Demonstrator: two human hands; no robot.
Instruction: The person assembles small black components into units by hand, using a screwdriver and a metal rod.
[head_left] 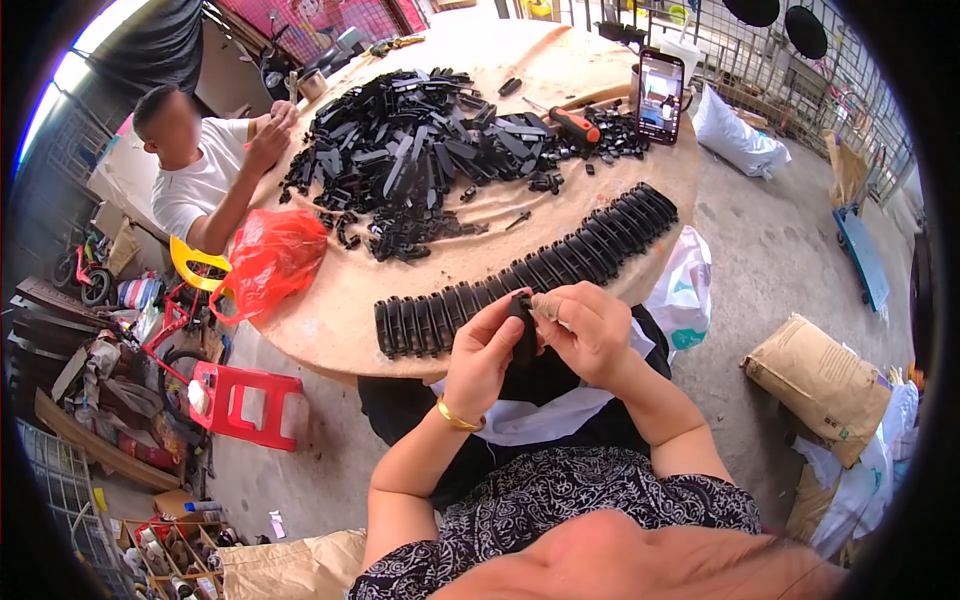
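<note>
My left hand (486, 350), with a gold bangle at the wrist, grips a dark black plastic part (523, 328) between thumb and fingers, just off the table's near edge. Fingers of my right hand (587, 330) pinch at the upper end of the same part; whether they hold a smaller piece is hidden. Right beyond my hands a curved row of black plastic parts (540, 270) lies side by side on the round table (310, 335). Farther back rises a large heap of loose black plastic pieces (400, 150).
An orange-handled screwdriver (575, 125) and an upright phone (660, 97) stand out at the heap's right. A red plastic bag (277, 258) rests at the left edge, near a person in white (205, 160) seated across. A red stool (245, 405) and brown sack (817, 385) are on the floor.
</note>
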